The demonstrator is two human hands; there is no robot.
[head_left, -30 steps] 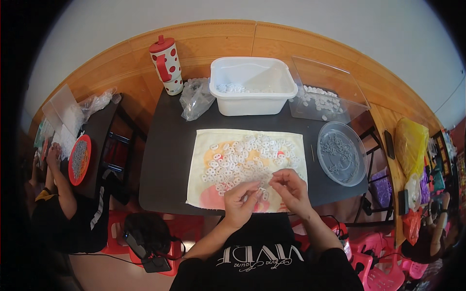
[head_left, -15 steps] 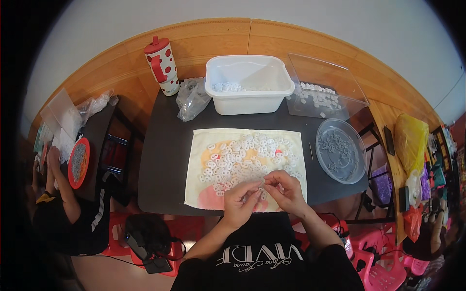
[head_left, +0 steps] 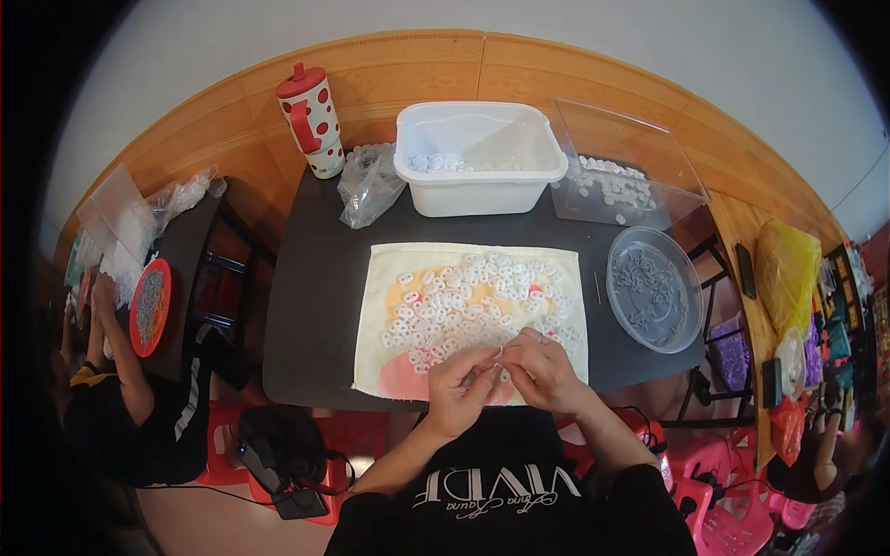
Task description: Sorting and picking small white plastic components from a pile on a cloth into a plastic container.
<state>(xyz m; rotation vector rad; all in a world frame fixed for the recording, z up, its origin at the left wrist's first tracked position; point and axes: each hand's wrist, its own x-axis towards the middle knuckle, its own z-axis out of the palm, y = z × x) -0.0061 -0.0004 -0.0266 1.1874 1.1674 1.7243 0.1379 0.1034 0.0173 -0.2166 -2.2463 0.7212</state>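
Observation:
My left hand point(head_left: 461, 389) and my right hand point(head_left: 549, 372) meet over the near edge of a pale yellow cloth point(head_left: 375, 283). Their fingertips are pinched close together. A small white piece point(head_left: 498, 356) shows between them, mostly covered by the left fingers. What the right thumb and finger grip is too small and hidden to tell. Beyond the hands, many small white oval pieces with holes point(head_left: 459, 295) lie loosely heaped on the cloth.
A white tub point(head_left: 482, 196) with white pieces stands at the back, beside a clear bag point(head_left: 369, 185) and spotted tumbler point(head_left: 315, 125). To the right are a clear lidded box point(head_left: 616, 185), a round dish of grey parts point(head_left: 654, 289) and a thin stick point(head_left: 597, 287). A co-worker point(head_left: 130, 398) sits left.
My right hand has turned slightly and its fingers have closed in nearer the left fingertips. My left hand stays almost still. The whole view has shifted a little.

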